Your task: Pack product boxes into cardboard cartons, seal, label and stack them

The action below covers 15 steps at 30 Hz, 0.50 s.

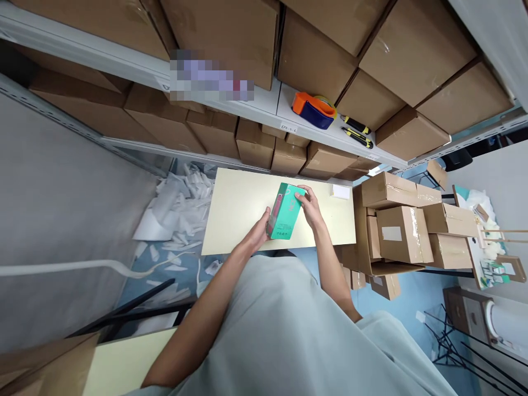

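Over the table [235, 209], the left hand [256, 235] is gripping a box [289, 213], fingers partly curled; the right hand [311, 209] is pinching it, nearly closed.

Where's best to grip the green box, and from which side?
The green box is long and straight-sided: probably grip mid-length across its width, coming from the right. The left hand holds its lower left side; the right hand only its upper right corner.
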{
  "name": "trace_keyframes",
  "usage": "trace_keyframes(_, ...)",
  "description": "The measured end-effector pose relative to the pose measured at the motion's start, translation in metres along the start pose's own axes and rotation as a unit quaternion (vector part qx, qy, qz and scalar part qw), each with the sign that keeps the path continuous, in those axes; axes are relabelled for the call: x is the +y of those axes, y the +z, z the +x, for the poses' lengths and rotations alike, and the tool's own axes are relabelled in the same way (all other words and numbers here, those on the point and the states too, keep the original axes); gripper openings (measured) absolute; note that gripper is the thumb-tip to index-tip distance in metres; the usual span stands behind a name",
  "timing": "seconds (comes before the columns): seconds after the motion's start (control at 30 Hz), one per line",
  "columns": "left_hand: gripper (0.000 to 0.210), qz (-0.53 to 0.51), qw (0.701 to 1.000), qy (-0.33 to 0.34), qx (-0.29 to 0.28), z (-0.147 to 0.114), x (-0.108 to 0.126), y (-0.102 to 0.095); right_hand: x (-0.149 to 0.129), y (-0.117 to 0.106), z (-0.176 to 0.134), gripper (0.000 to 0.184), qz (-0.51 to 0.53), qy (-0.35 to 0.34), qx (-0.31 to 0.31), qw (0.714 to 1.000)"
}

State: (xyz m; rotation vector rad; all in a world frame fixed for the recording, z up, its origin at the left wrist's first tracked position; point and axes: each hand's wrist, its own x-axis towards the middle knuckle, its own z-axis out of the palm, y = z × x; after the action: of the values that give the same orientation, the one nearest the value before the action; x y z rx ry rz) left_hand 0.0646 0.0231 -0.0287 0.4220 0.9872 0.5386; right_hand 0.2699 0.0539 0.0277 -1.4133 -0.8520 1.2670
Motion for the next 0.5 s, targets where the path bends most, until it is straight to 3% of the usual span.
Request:
trace_keyframes(0.13, 0.096, 0.104, 0.991, 0.076, 0.045, -0.028, 0.003, -0.011, 0.005, 0.005, -0.005, 0.057, 0.002, 0.015, 0.041, 0.999)
trace_keyframes(0.2, 0.105, 0.145, 0.985, 0.090, 0.033, -0.037, 0.003, -0.016, 0.009, 0.006, -0.007, 0.060, 0.007, 0.024, 0.045, 0.999)
trace_keyframes(0.3, 0.101, 0.158, 0.983, 0.098, 0.011, -0.043, 0.003, -0.021, 0.014, 0.007, -0.009, 0.063, 0.010, 0.031, 0.040, 0.999)
trace_keyframes(0.5, 0.094, 0.141, 0.985, 0.099, 0.023, -0.054, -0.001, -0.025, 0.016, 0.000, -0.015, 0.065, 0.011, 0.039, 0.008, 0.999)
